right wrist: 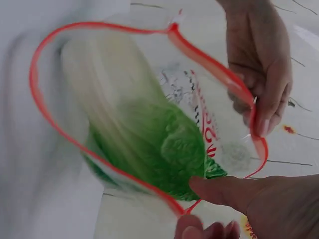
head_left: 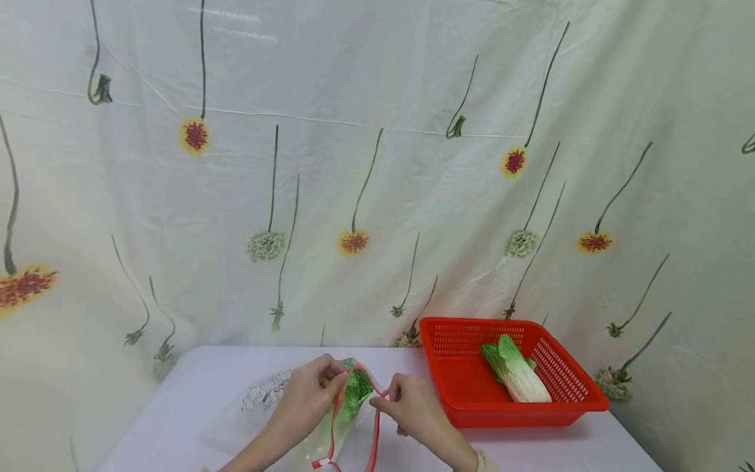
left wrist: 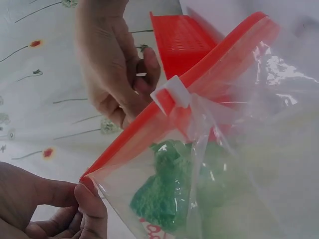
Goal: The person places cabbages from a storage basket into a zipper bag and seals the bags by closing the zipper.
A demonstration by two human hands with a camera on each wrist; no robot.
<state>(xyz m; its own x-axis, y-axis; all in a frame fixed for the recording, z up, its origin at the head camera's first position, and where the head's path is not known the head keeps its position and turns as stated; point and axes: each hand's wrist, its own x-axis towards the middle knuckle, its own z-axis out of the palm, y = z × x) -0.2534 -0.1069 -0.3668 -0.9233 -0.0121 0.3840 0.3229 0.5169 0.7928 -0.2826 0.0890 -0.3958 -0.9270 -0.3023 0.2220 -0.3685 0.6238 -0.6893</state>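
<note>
red-rimmed clear bag point(head_left: 376, 432) is closest to me, mouth spread open, with the left hand point(head_left: 308, 398) pinching the rim at about 10 o'clock, the right hand point(head_left: 416, 409) pinching it near 3, and a leafy cabbage point(head_left: 356, 393) inside, green end toward 1. past that on the white table point(head_left: 183, 400), a red basket point(head_left: 507, 417) sits around 2 o'clock with another cabbage point(head_left: 522, 375) in it. flower-print cloth point(head_left: 425, 196) hangs behind everything at 12.
</note>
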